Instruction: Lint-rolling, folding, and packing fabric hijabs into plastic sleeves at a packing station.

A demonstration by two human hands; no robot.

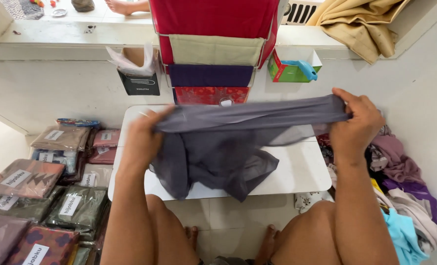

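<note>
1. Grey scarf (pixel 218 147) of thin, sheer cloth is stretched between both hands above the small white counter (pixel 302 172); its top edge runs left to right as a taut band, and the rest hangs in loose folds down to the counter's near edge.
2. Left hand (pixel 142 140) is closed over the scarf's left end, cloth bunched under the fingers.
3. Right hand (pixel 356 125) pinches the right end between thumb and fingers, held a little higher and farther out than the left, so the long axis tilts slightly up toward the right.
4. Both hands sit at the ends, about equally near the cloth's middle.
5. Beyond the counter, a wire rack holds folded cloths (pixel 211 73) in red, beige and purple against the wall, with a green tissue box (pixel 289 68) beside it.
6. Left on the floor lie packaged scarves (pixel 41 191) in clear wrappers; right, a heap of loose cloths (pixel 405 186).
</note>
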